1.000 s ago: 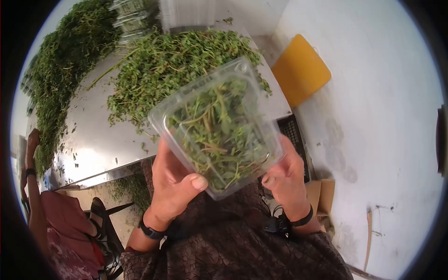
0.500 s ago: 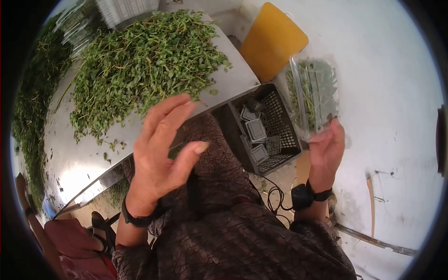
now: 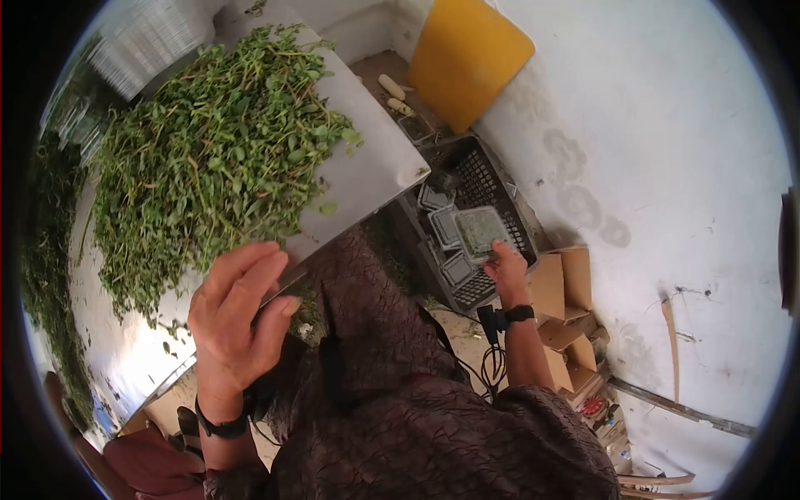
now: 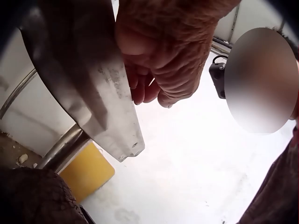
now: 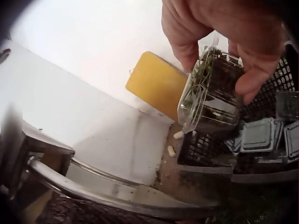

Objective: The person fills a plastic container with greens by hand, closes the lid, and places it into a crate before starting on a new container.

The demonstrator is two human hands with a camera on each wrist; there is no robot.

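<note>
In the head view my right hand (image 3: 507, 271) grips a clear plastic clamshell box (image 3: 480, 233) packed with green leafy stems. The right wrist view shows this clamshell box (image 5: 210, 95) tilted, with thumb and fingers pinching its sides. It is over a black plastic crate (image 3: 483, 179) in which several more clear boxes (image 3: 443, 227) lie. My left hand (image 3: 237, 312) is by the table's front edge with loosely bent fingers and nothing in them. Beyond it a heap of leafy green stems (image 3: 217, 158) covers much of the metal table (image 3: 367, 158).
Stacked clear containers (image 3: 150, 46) stand at the table's back. A yellow board (image 3: 471, 62) leans on the white wall (image 3: 633, 125) behind the crate. Open cardboard boxes (image 3: 560, 287) and a black cable (image 3: 493, 367) are on the right. Another person's dark red clothing (image 3: 154, 462) shows at lower left.
Both hands held the filled box over the lap; the left let go. My right hand has carried it out right, then down over the crate. My left hand has moved left, toward the table edge.
</note>
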